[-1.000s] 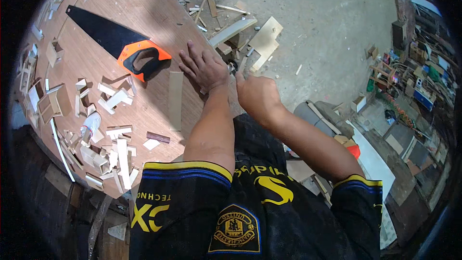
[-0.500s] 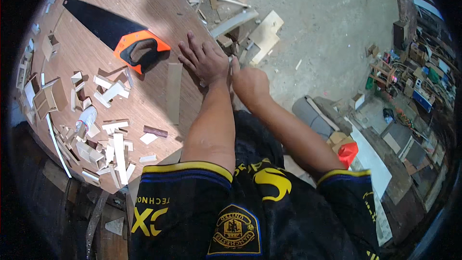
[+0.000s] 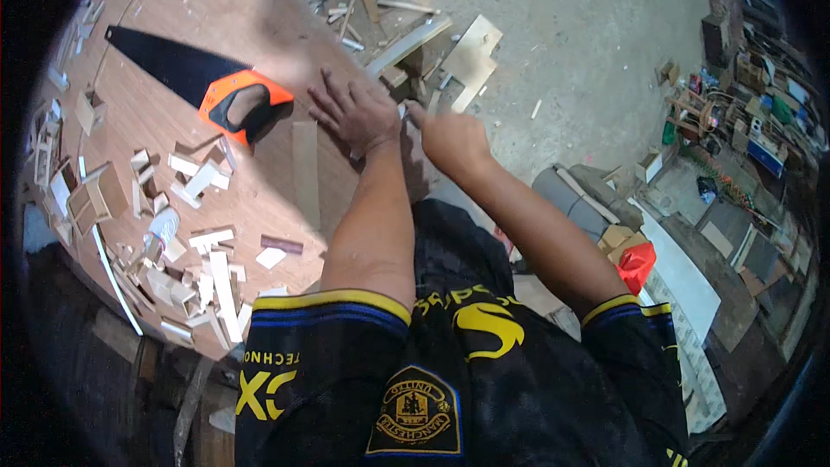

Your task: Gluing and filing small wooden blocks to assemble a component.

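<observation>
My left hand (image 3: 363,119) lies flat with fingers spread at the right edge of the wooden table (image 3: 259,0). Just past that edge, my right hand (image 3: 456,145) is closed, one finger pointing toward the left wrist. A small pale bit (image 3: 402,110) shows between the two hands; what the right fingers hold, if anything, I cannot make out. Beside the left hand rests a flat strip of wood (image 3: 305,169). Farther left lies a handsaw (image 3: 186,69) with a black blade and an orange and black handle (image 3: 246,104), touched by neither hand.
Many small wood offcuts (image 3: 203,177) cover the table's left and near side, with a dark brown stick (image 3: 282,245) among them. On the concrete floor (image 3: 596,52) lie wood scraps and a notched board (image 3: 473,60). A cluttered heap (image 3: 761,130) stands at far right, a red bag (image 3: 636,266) nearer.
The whole view has shifted slightly, so the saw and strip sit a little farther left. Light on the table has spread. Both hands keep nearly the same pose at the table edge.
</observation>
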The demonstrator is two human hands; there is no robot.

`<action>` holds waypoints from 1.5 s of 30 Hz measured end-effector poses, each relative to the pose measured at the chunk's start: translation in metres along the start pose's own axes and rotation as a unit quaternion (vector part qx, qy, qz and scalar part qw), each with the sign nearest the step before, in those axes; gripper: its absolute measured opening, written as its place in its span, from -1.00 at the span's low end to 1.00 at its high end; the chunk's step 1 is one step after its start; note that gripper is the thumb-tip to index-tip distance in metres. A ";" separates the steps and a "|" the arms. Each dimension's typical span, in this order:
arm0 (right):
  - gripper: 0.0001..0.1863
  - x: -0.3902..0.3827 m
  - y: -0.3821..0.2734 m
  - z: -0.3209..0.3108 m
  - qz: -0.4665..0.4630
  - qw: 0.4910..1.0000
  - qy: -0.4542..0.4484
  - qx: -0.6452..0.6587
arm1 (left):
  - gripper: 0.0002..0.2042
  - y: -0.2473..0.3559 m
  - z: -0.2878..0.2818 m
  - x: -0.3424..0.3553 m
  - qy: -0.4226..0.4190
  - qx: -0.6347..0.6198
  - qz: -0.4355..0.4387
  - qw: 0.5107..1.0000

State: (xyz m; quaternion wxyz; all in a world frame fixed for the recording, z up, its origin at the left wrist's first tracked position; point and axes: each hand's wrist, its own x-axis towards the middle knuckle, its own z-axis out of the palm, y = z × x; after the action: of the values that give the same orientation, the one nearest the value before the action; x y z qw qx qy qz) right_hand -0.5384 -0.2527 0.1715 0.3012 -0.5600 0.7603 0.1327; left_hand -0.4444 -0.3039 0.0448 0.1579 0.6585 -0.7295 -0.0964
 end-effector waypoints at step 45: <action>-0.62 -0.350 0.189 0.346 0.470 0.564 0.033 0.678 | -0.78 -0.012 0.011 0.004 0.029 0.025 0.015 0.999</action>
State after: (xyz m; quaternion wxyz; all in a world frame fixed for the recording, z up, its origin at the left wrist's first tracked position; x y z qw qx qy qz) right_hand -0.5402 0.2682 0.0871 0.4618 0.2411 0.7923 -0.3177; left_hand -0.4374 -0.3097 0.0303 0.1639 0.6540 -0.7363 -0.0569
